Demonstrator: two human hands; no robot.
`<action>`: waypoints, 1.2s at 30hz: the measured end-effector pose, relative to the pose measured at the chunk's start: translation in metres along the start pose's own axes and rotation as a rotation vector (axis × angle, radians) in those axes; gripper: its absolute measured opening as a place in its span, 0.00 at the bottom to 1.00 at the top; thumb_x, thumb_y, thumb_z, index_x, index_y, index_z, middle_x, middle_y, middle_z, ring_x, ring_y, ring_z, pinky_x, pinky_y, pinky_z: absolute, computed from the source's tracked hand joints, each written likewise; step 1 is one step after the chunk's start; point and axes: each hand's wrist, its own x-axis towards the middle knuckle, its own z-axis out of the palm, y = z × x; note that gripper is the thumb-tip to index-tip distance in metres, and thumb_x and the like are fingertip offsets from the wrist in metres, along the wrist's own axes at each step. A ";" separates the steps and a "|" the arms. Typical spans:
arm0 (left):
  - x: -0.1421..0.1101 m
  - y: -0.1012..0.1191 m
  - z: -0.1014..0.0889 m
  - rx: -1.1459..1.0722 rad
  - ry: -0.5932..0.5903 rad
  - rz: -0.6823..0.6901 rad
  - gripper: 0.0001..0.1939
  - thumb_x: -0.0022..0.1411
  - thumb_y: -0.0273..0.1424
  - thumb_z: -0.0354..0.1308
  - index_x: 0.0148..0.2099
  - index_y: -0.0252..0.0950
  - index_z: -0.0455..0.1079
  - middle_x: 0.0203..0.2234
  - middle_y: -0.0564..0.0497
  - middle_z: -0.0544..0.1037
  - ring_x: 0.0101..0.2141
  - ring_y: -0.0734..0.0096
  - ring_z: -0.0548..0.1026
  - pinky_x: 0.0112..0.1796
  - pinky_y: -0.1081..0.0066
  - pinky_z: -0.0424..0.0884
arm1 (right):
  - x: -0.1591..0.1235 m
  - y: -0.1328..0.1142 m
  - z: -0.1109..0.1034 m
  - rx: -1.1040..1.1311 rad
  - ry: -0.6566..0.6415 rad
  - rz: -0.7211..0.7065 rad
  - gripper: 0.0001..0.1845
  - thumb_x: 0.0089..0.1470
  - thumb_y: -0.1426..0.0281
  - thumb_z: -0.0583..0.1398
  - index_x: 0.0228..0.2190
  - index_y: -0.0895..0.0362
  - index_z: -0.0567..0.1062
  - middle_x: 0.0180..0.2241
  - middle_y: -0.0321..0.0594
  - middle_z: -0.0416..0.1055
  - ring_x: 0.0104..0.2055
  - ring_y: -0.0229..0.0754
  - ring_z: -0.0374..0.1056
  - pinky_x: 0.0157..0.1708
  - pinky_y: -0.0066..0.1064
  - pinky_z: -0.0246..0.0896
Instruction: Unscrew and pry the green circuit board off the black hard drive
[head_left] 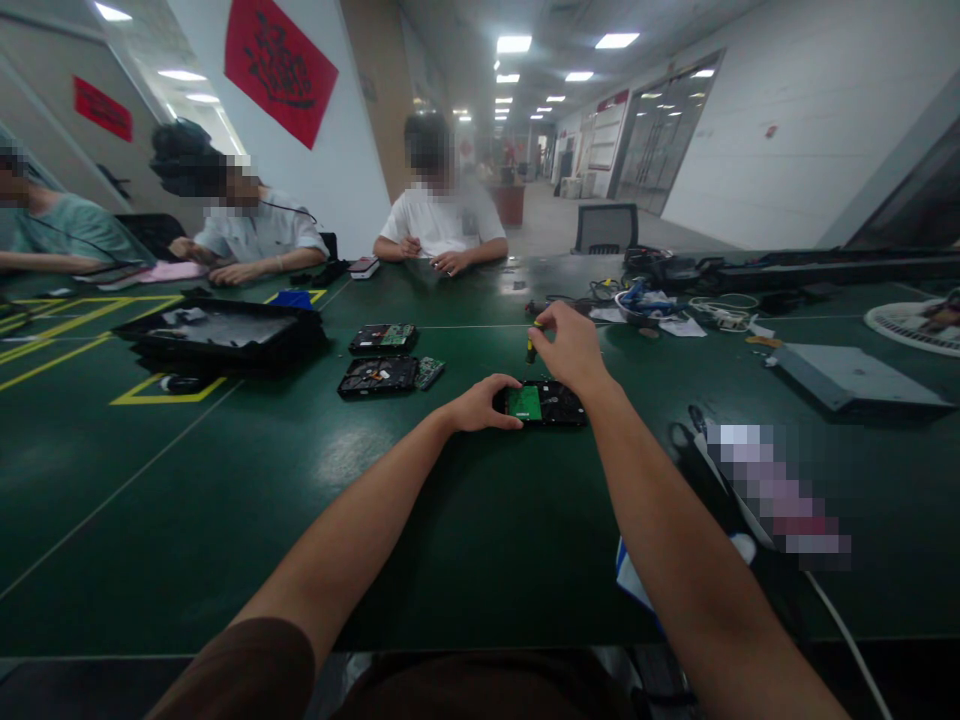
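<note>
In front of me a black hard drive with a green circuit board lies flat on the dark green table. My left hand grips its left end between thumb and fingers. Above the drive's far edge, my right hand pinches a small yellow and black screwdriver, held upright. Its tip is too small to make out against the drive. To the left lie two more hard drives, one farther and one nearer. A loose circuit board rests beside the nearer one.
A stack of black trays stands at the left. On the right are a grey metal case, cables and a blurred-out object with a cord. A person in white sits opposite; two others sit at the left.
</note>
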 end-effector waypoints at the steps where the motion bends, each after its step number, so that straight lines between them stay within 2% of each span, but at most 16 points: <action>1: 0.000 0.000 0.000 -0.001 0.000 0.000 0.43 0.47 0.48 0.73 0.63 0.43 0.65 0.60 0.46 0.69 0.60 0.50 0.68 0.61 0.54 0.64 | 0.000 0.000 0.000 0.005 -0.004 -0.001 0.03 0.58 0.68 0.60 0.36 0.52 0.71 0.39 0.44 0.75 0.42 0.50 0.70 0.45 0.44 0.64; 6: -0.001 0.004 -0.001 0.001 0.004 0.015 0.43 0.48 0.48 0.72 0.63 0.42 0.65 0.60 0.45 0.69 0.60 0.50 0.68 0.61 0.54 0.64 | -0.001 -0.003 -0.002 0.001 0.002 -0.056 0.03 0.59 0.69 0.59 0.37 0.53 0.72 0.39 0.45 0.75 0.43 0.50 0.70 0.47 0.44 0.64; 12: -0.001 0.005 0.000 -0.009 0.015 0.017 0.43 0.46 0.46 0.73 0.63 0.43 0.66 0.60 0.46 0.70 0.60 0.50 0.68 0.62 0.54 0.63 | 0.000 -0.004 -0.002 -0.003 0.025 0.000 0.03 0.57 0.70 0.60 0.35 0.52 0.70 0.39 0.45 0.75 0.43 0.51 0.70 0.47 0.44 0.64; 18: -0.001 0.003 -0.001 -0.005 0.005 0.010 0.44 0.47 0.48 0.73 0.63 0.42 0.65 0.60 0.45 0.69 0.60 0.51 0.67 0.62 0.55 0.63 | 0.000 -0.004 -0.002 -0.004 0.012 -0.062 0.01 0.59 0.70 0.59 0.36 0.52 0.71 0.39 0.44 0.75 0.44 0.50 0.70 0.48 0.44 0.63; 25: -0.001 0.005 -0.001 -0.001 0.003 0.006 0.43 0.47 0.48 0.73 0.63 0.42 0.66 0.61 0.45 0.68 0.61 0.51 0.67 0.62 0.55 0.63 | 0.000 -0.006 -0.003 0.000 0.026 -0.008 0.04 0.57 0.70 0.61 0.33 0.52 0.69 0.38 0.45 0.74 0.43 0.51 0.69 0.46 0.44 0.63; 29: -0.001 0.004 -0.001 -0.001 0.004 0.002 0.44 0.47 0.48 0.73 0.64 0.42 0.65 0.61 0.45 0.68 0.61 0.50 0.67 0.61 0.55 0.64 | -0.001 -0.005 -0.003 0.007 0.011 -0.045 0.01 0.59 0.69 0.59 0.35 0.52 0.70 0.39 0.45 0.75 0.44 0.51 0.69 0.48 0.44 0.62; 32: -0.001 0.002 0.000 -0.003 0.007 0.001 0.44 0.47 0.49 0.73 0.64 0.42 0.65 0.61 0.45 0.69 0.60 0.50 0.67 0.61 0.55 0.64 | -0.001 -0.004 -0.002 -0.013 0.012 -0.071 0.03 0.59 0.71 0.59 0.37 0.53 0.71 0.40 0.46 0.74 0.45 0.51 0.69 0.49 0.44 0.62; 36: -0.001 0.000 0.000 -0.006 0.012 0.011 0.44 0.47 0.49 0.73 0.64 0.42 0.65 0.60 0.44 0.69 0.60 0.50 0.68 0.61 0.54 0.63 | 0.000 -0.003 -0.002 -0.017 0.027 -0.031 0.02 0.57 0.71 0.60 0.35 0.53 0.71 0.40 0.46 0.74 0.45 0.51 0.69 0.48 0.44 0.62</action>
